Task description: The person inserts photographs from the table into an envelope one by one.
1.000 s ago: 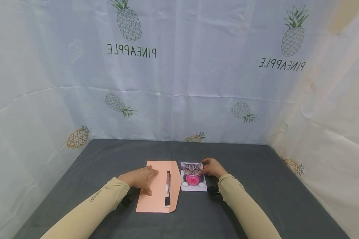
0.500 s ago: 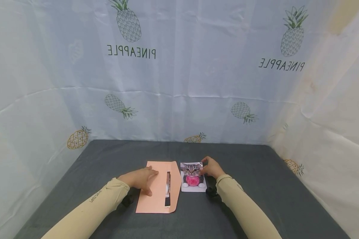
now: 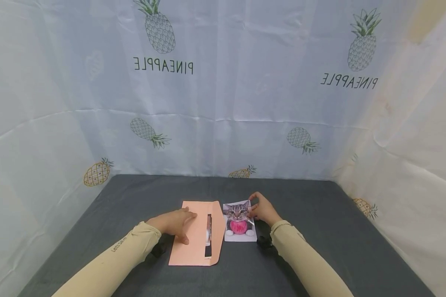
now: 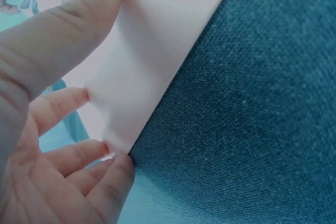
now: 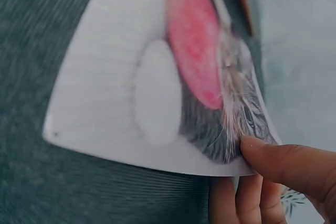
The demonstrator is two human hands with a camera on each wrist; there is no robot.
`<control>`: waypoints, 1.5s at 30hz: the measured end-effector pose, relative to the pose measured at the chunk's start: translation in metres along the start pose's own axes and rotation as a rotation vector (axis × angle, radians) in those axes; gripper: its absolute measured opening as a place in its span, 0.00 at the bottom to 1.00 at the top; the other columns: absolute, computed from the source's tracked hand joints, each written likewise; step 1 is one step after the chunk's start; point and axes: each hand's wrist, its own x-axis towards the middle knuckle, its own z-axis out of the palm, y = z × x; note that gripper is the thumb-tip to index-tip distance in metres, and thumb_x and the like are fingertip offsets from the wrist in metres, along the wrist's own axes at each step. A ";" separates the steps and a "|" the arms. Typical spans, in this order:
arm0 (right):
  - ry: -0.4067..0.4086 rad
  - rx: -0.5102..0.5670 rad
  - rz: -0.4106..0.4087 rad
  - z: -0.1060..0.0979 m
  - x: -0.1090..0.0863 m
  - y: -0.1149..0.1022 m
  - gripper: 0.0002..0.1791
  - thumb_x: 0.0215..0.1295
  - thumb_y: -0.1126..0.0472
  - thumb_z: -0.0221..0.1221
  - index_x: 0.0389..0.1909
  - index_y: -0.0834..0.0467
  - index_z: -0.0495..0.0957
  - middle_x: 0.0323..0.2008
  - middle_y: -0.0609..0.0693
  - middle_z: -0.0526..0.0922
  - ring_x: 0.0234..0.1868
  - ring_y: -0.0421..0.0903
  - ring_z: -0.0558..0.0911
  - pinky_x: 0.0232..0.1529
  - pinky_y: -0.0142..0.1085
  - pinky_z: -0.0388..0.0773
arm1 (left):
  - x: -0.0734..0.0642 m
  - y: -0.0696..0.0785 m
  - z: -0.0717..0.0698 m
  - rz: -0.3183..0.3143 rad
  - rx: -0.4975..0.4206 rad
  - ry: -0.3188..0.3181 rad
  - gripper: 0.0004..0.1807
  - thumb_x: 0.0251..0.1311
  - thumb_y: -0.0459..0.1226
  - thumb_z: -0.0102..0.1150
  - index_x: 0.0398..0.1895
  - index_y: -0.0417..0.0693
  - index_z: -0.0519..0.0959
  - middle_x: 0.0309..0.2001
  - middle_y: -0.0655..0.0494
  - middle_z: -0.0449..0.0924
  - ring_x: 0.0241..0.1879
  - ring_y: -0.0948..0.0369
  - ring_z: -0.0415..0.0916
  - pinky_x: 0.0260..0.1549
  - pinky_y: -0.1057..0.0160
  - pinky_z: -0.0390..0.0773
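A peach envelope (image 3: 189, 253) lies flat on the dark tabletop, its flap spread toward the right. Dark and white picture edges (image 3: 208, 233) show in its opening. My left hand (image 3: 174, 224) rests on the envelope's left part, fingers spread; in the left wrist view its fingertips touch the pale paper (image 4: 157, 30) near the edge. Just right of the flap is a photo card (image 3: 239, 227) of a cat with a pink round shape. My right hand (image 3: 264, 210) pinches its right edge, thumb on top and fingers beneath. The card (image 5: 105, 93) looks bent and partly lifted in the right wrist view.
The table (image 3: 163, 185) has a dark grey cloth cover. White curtains (image 3: 223, 90) with pineapple prints hang behind it and at both sides. A dark object (image 3: 264, 242) sits under the right wrist.
The photo card's upper right corner has risen, and the card is slightly turned and shifted, with the right hand now pinching it. The left hand and the envelope stay in place.
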 end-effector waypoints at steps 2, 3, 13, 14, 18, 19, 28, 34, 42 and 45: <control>-0.013 0.062 -0.008 -0.002 -0.001 -0.001 0.29 0.51 0.79 0.63 0.54 0.61 0.69 0.27 0.54 0.80 0.27 0.45 0.82 0.27 0.39 0.80 | 0.000 0.000 0.000 0.002 0.000 0.000 0.49 0.40 0.42 0.79 0.69 0.45 0.66 0.73 0.40 0.55 0.73 0.45 0.52 0.67 0.43 0.59; -0.018 0.089 -0.012 -0.004 -0.002 -0.002 0.29 0.52 0.80 0.63 0.55 0.61 0.69 0.28 0.55 0.80 0.27 0.45 0.82 0.27 0.40 0.81 | 0.000 0.000 0.000 0.001 0.000 0.001 0.49 0.40 0.42 0.79 0.69 0.45 0.66 0.73 0.40 0.55 0.73 0.45 0.52 0.67 0.43 0.59; -0.037 0.241 -0.102 -0.035 -0.021 -0.021 0.32 0.60 0.73 0.62 0.65 0.61 0.65 0.44 0.63 0.79 0.40 0.49 0.84 0.44 0.47 0.82 | 0.000 -0.001 0.000 -0.008 0.014 0.010 0.49 0.40 0.43 0.79 0.69 0.47 0.67 0.73 0.42 0.56 0.73 0.46 0.54 0.67 0.43 0.59; -0.031 0.253 -0.096 -0.037 -0.023 -0.023 0.32 0.60 0.72 0.62 0.65 0.59 0.65 0.45 0.62 0.79 0.41 0.49 0.84 0.45 0.47 0.82 | 0.000 -0.001 0.000 -0.009 0.015 0.011 0.49 0.40 0.43 0.79 0.69 0.47 0.67 0.73 0.41 0.56 0.73 0.46 0.54 0.67 0.43 0.59; -0.021 0.280 -0.089 -0.043 -0.030 -0.027 0.32 0.63 0.69 0.62 0.66 0.56 0.63 0.47 0.60 0.79 0.43 0.47 0.83 0.44 0.44 0.82 | -0.001 -0.001 0.000 -0.014 0.009 0.012 0.48 0.39 0.43 0.79 0.68 0.47 0.67 0.73 0.41 0.56 0.73 0.45 0.54 0.67 0.42 0.60; -0.021 0.293 -0.088 -0.044 -0.031 -0.028 0.32 0.63 0.69 0.62 0.66 0.56 0.63 0.48 0.60 0.79 0.43 0.46 0.83 0.43 0.43 0.82 | 0.000 -0.001 0.000 -0.014 0.008 0.013 0.48 0.39 0.43 0.79 0.68 0.47 0.67 0.73 0.41 0.56 0.73 0.45 0.55 0.67 0.43 0.60; -0.071 0.314 -0.142 -0.030 -0.041 -0.030 0.33 0.62 0.69 0.62 0.67 0.59 0.62 0.46 0.60 0.79 0.42 0.46 0.83 0.39 0.42 0.83 | -0.001 -0.001 0.000 -0.011 0.002 0.015 0.48 0.39 0.42 0.79 0.69 0.47 0.67 0.73 0.41 0.56 0.73 0.46 0.54 0.67 0.43 0.60; -0.105 0.307 -0.153 -0.013 -0.043 -0.023 0.33 0.60 0.70 0.63 0.66 0.60 0.64 0.44 0.61 0.79 0.39 0.47 0.84 0.38 0.44 0.84 | -0.001 0.001 0.000 -0.009 0.009 0.014 0.48 0.40 0.42 0.79 0.68 0.46 0.67 0.73 0.41 0.57 0.73 0.46 0.54 0.67 0.43 0.59; -0.136 0.272 -0.164 0.007 -0.046 -0.016 0.32 0.60 0.72 0.62 0.65 0.60 0.65 0.43 0.61 0.78 0.35 0.46 0.84 0.32 0.43 0.84 | 0.000 0.002 0.001 -0.022 0.014 0.013 0.48 0.39 0.43 0.79 0.68 0.47 0.67 0.73 0.41 0.56 0.73 0.46 0.53 0.68 0.44 0.58; -0.135 0.270 -0.158 0.012 -0.046 -0.015 0.32 0.59 0.73 0.63 0.65 0.60 0.65 0.43 0.62 0.78 0.34 0.46 0.83 0.31 0.43 0.84 | -0.001 0.002 0.001 -0.027 0.015 0.014 0.48 0.39 0.43 0.79 0.68 0.47 0.67 0.73 0.41 0.57 0.73 0.46 0.53 0.68 0.43 0.57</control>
